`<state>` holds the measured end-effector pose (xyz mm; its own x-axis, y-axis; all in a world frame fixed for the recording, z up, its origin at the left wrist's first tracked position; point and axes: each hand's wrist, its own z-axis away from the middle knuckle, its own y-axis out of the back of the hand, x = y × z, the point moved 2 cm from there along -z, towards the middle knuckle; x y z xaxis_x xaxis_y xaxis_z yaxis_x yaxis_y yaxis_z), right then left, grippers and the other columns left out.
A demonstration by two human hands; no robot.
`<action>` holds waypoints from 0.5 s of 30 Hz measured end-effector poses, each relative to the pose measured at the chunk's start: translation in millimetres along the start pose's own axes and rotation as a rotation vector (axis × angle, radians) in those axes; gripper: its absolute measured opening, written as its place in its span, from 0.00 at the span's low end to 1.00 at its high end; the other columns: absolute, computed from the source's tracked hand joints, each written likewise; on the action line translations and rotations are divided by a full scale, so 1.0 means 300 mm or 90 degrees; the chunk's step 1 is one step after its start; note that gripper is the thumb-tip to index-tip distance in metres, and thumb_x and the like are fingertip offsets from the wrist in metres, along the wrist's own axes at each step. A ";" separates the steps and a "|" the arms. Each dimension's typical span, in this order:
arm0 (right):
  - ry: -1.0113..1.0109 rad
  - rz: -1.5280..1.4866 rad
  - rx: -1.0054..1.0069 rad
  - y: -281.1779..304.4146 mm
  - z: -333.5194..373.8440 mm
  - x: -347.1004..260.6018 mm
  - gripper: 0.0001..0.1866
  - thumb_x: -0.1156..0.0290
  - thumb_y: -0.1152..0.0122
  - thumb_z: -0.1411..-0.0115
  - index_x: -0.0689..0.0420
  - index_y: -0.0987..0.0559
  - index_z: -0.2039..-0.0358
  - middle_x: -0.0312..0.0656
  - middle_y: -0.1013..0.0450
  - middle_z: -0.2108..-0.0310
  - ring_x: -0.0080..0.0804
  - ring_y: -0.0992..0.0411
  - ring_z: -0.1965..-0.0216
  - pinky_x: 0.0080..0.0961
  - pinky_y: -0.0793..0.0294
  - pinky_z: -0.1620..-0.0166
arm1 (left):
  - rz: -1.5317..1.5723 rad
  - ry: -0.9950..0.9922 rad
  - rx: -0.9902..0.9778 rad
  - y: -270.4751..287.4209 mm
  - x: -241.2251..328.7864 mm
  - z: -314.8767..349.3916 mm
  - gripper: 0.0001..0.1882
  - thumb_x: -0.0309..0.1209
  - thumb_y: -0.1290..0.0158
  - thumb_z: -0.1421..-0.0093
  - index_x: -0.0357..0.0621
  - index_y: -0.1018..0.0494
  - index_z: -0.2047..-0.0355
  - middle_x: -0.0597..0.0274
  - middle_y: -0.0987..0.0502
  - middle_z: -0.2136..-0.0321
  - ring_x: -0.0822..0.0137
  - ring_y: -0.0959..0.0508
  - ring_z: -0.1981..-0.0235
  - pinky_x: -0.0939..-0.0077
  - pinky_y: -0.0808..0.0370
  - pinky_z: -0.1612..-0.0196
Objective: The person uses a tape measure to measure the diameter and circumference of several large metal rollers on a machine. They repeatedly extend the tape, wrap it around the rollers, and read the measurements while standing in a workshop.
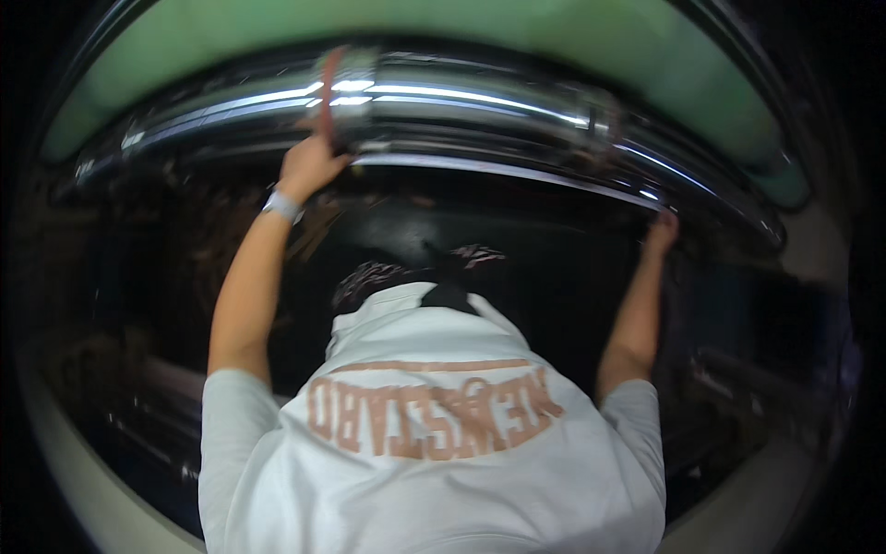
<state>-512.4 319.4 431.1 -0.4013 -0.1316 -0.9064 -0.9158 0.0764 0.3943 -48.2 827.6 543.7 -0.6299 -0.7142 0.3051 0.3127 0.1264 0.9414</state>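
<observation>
A long, glossy roller-like cylinder (480, 99) runs across the far side, bright streaks of light on its surface. Below it stretches a thin pale strip (498, 171), its ends at my two hands. My left hand (312, 168), in front of the cylinder, has its thumb at the strip's left end; its fingers point up and are partly blurred. An orange-red streak (329, 88) on the cylinder rises above them; I cannot tell whether it is a band or a reflection. My right hand (662, 229) is closed at the strip's right end, its fingers small and smeared.
Behind the cylinder curves a broad pale green surface (517, 23). Beneath my arms lies a dark area with a black surface (397, 231), and thin brownish pieces (314, 235) show near my left forearm. Dark machine parts (784, 314) stand at the right, blurred.
</observation>
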 end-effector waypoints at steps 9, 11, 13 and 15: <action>-0.091 -0.248 -0.021 0.028 -0.062 0.039 0.06 0.72 0.45 0.47 0.58 0.29 0.69 0.34 0.35 0.80 0.20 0.41 0.81 0.16 0.41 0.80 | -0.035 -0.029 0.027 0.036 0.040 0.032 0.16 0.43 0.48 0.54 0.45 0.27 0.70 0.53 0.25 0.76 0.54 0.25 0.70 0.63 0.29 0.68; -0.090 -0.243 -0.019 0.028 -0.044 0.002 0.06 0.72 0.45 0.47 0.59 0.30 0.70 0.34 0.36 0.81 0.20 0.43 0.82 0.18 0.42 0.81 | -0.045 -0.046 0.047 0.018 0.026 0.026 0.15 0.43 0.48 0.55 0.44 0.26 0.74 0.54 0.25 0.79 0.55 0.25 0.72 0.64 0.29 0.70; -0.098 -0.224 -0.005 0.023 -0.028 -0.034 0.06 0.72 0.44 0.47 0.59 0.30 0.72 0.34 0.36 0.82 0.21 0.42 0.82 0.18 0.42 0.81 | -0.038 -0.074 0.091 -0.004 0.024 0.022 0.14 0.42 0.48 0.56 0.44 0.25 0.77 0.55 0.25 0.80 0.56 0.25 0.73 0.65 0.29 0.70; -0.091 -0.231 0.011 0.028 -0.016 -0.050 0.05 0.73 0.44 0.48 0.57 0.31 0.76 0.34 0.36 0.83 0.21 0.41 0.83 0.18 0.44 0.82 | -0.035 -0.071 0.091 -0.002 0.038 0.022 0.14 0.42 0.48 0.56 0.44 0.25 0.79 0.55 0.25 0.80 0.56 0.25 0.73 0.66 0.29 0.70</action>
<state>-514.1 317.2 448.8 -0.0432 -0.0135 -0.9990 -0.9968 0.0673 0.0422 -60.3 824.1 547.4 -0.7206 -0.6431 0.2589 0.1765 0.1910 0.9656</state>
